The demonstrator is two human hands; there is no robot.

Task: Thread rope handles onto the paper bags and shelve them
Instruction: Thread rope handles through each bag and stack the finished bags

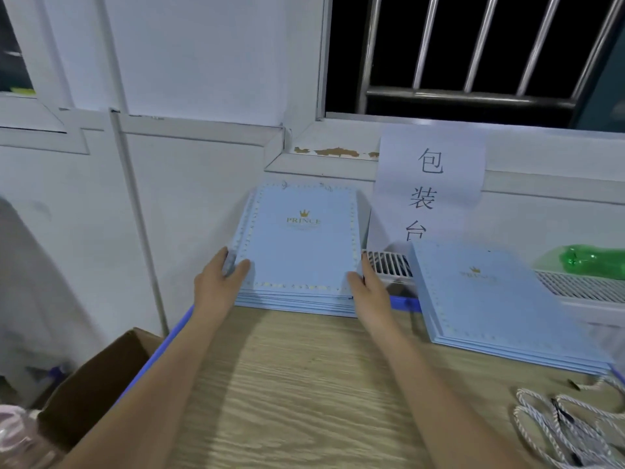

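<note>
A stack of flat light-blue paper bags (301, 245) with a gold crown logo lies at the far edge of the wooden table (304, 384), against the wall. My left hand (220, 279) grips the stack's near left corner, thumb on top. My right hand (367, 282) holds its near right corner in the same way. A second stack of the same blue bags (493, 302) lies to the right. White twisted rope handles (558, 424) sit in a loose heap at the table's near right.
A paper sign with large characters (429, 184) hangs on the wall behind. A white slatted unit (575, 286) carries a green plastic bottle (592, 258). An open cardboard box (101, 384) stands left of the table. A barred window (473, 55) is above.
</note>
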